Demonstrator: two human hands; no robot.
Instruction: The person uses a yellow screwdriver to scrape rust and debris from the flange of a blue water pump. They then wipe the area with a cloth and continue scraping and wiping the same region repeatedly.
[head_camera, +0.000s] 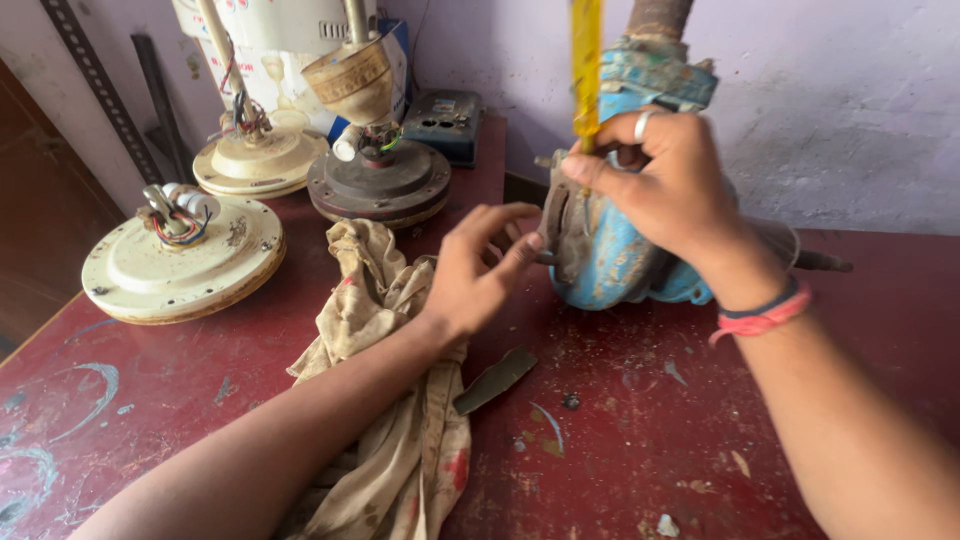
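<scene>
My right hand (660, 180) pinches a yellow-handled tool (586, 70) upright against the top of the blue pump body (625, 250), which lies on the red table (620, 440), far right. My left hand (480, 270), fingers loosely spread and holding nothing, touches the pump's rusty end plate (556, 225). A stained rag (400, 400) lies under my left forearm. Cream fan motors (180, 260) and a brown one (378, 180) crowd the far left.

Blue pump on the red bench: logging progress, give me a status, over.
Right hand grips yellow tool upright against blue pump. Left hand open, fingers at pump's end plate. Stained rag under left forearm; fan motors off left.
</scene>
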